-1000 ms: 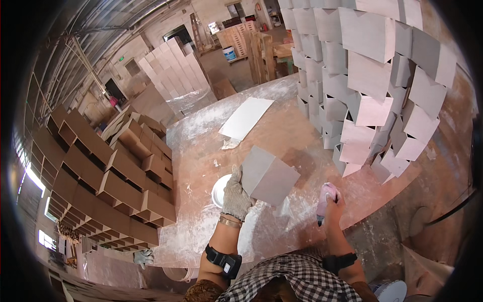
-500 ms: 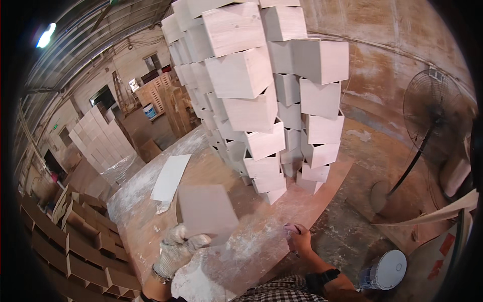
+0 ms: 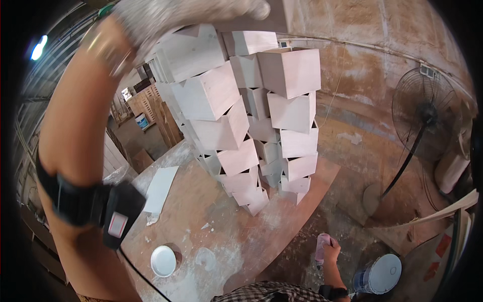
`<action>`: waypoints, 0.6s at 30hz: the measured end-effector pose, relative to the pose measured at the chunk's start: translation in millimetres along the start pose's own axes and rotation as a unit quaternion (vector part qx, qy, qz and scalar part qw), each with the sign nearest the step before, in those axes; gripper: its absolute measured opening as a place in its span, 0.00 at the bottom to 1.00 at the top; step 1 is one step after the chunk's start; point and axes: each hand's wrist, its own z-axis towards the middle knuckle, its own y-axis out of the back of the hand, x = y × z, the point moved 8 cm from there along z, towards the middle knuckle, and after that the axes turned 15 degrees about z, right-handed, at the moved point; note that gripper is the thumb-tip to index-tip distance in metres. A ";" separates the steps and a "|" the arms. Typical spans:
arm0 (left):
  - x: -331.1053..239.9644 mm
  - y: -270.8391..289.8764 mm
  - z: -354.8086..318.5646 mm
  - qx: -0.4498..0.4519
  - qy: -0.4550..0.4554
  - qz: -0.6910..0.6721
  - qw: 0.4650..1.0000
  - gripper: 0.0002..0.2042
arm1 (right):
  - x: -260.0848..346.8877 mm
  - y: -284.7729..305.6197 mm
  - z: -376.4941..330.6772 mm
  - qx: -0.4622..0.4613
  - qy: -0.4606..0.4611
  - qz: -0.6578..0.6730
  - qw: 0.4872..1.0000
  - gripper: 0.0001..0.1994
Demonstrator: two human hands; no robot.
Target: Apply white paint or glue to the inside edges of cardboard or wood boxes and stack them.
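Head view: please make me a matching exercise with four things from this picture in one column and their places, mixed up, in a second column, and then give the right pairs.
Things:
1. left hand
2. right hand
3. standing fan
4. white round lid

Places:
A. lying on the dusty table, near the lower edge
B. raised high at the top of the stack of pale wooden boxes, gloved
C. on the floor by the right wall
D. low beside the table edge, around a pink bottle

Right pairs: 1-B, 2-D, 3-C, 4-A
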 end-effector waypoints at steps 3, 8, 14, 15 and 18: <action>17.9 -4.3 43.0 -0.158 -0.059 0.064 0.984 0.16 | -9.3 -7.1 -14.7 0.004 -0.046 0.063 0.997 0.16; 34.0 -46.8 124.1 -0.007 -0.058 -0.006 0.998 0.18 | -47.0 43.9 -8.0 -0.077 -0.069 0.082 0.991 0.14; 22.6 -74.3 157.5 0.075 -0.085 -0.055 0.992 0.17 | -112.7 74.2 0.0 -0.115 -0.072 0.114 0.984 0.14; 24.9 -79.2 160.4 0.097 -0.085 -0.078 0.989 0.16 | -116.2 72.5 -0.1 -0.114 -0.081 0.110 0.984 0.14; 34.6 -86.9 165.8 0.116 -0.102 -0.115 0.981 0.16 | -115.2 59.2 -1.7 -0.103 -0.106 0.121 0.982 0.14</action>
